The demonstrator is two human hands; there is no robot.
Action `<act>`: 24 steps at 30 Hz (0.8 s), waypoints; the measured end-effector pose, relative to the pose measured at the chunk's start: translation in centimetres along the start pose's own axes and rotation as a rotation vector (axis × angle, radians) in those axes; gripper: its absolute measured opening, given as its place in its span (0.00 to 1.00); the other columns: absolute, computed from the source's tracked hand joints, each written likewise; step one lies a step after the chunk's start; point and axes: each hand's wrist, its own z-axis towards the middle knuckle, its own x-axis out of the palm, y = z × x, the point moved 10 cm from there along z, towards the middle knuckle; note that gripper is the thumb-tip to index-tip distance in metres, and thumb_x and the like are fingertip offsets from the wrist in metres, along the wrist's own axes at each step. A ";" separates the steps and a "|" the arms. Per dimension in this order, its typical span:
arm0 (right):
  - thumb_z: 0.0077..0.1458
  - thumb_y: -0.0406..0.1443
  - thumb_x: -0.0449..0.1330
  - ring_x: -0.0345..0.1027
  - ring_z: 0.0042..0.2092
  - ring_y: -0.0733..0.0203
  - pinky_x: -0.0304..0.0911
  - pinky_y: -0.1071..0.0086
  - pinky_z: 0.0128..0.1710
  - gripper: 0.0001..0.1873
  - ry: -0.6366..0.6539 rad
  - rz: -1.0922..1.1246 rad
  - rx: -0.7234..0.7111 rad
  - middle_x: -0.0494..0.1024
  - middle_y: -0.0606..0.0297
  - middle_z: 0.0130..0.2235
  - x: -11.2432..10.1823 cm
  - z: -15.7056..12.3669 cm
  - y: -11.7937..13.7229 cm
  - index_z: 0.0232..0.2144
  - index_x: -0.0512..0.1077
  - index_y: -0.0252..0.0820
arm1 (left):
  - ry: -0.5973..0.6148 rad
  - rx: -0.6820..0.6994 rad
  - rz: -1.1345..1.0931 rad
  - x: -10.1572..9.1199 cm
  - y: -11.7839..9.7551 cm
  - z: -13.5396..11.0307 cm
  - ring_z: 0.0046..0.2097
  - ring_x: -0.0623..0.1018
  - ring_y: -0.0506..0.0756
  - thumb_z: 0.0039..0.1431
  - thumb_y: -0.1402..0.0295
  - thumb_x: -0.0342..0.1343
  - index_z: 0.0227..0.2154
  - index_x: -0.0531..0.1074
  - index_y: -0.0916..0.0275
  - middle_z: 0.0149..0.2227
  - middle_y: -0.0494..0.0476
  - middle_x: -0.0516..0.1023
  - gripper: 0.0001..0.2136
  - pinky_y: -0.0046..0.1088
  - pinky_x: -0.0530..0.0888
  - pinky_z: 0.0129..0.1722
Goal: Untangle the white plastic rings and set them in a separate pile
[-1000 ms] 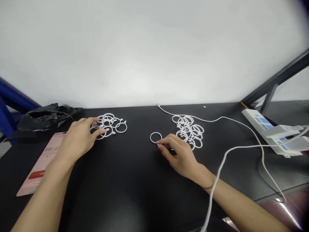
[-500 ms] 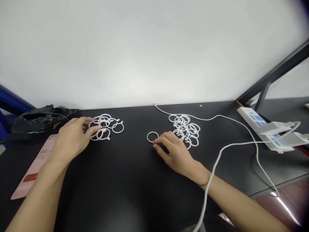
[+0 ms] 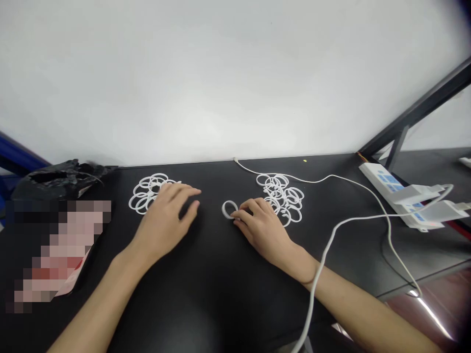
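Swinging in from the ring pile (image 3: 145,192) at ten o'clock, your spread left hand (image 3: 167,215) nears the lone ring (image 3: 228,209) your right hand (image 3: 261,226) pinches.

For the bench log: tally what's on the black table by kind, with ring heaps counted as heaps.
Heaps of white rings: 2
Lone white ring: 1
White power strip: 1
White cables: 2
Black plastic bag: 1
Total: 7

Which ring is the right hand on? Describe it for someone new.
On the black table, two heaps of white rings lie near the wall. The single ring sits alone between them, at the right hand fingertips, touching no other ring.
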 end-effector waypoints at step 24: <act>0.65 0.35 0.55 0.63 0.34 0.61 0.63 0.66 0.35 0.05 -0.149 0.348 -0.135 0.76 0.61 0.34 -3.0 0.0 1.8 0.39 0.70 0.40 | 0.149 0.294 -0.170 3.2 -6.7 -2.0 0.42 0.75 0.59 0.64 0.59 0.56 0.53 0.67 0.64 0.41 0.59 0.78 0.19 0.39 0.73 0.44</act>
